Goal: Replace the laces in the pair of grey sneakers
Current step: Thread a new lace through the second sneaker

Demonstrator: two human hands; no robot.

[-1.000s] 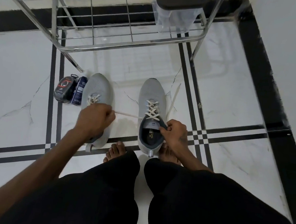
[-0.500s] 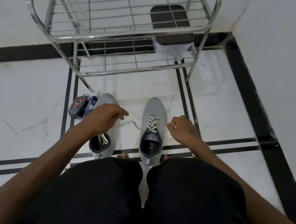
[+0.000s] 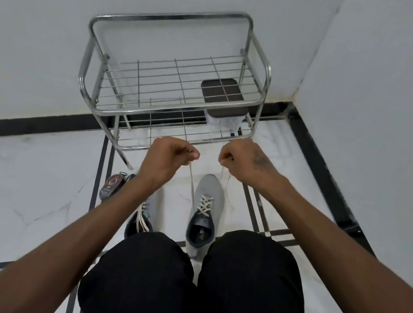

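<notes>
Marble floor, hands pinching lace above sneaker

Soft, even light fills this corner, with faint shadows and a dull sheen on the white floor. The wide lens bows the walls outward, and everything looks slightly soft.

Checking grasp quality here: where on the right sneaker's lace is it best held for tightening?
Near each free end, from above, as the left hand and right hand pinch the lace: both strands rise straight from the top eyelets of the right sneaker.
</notes>
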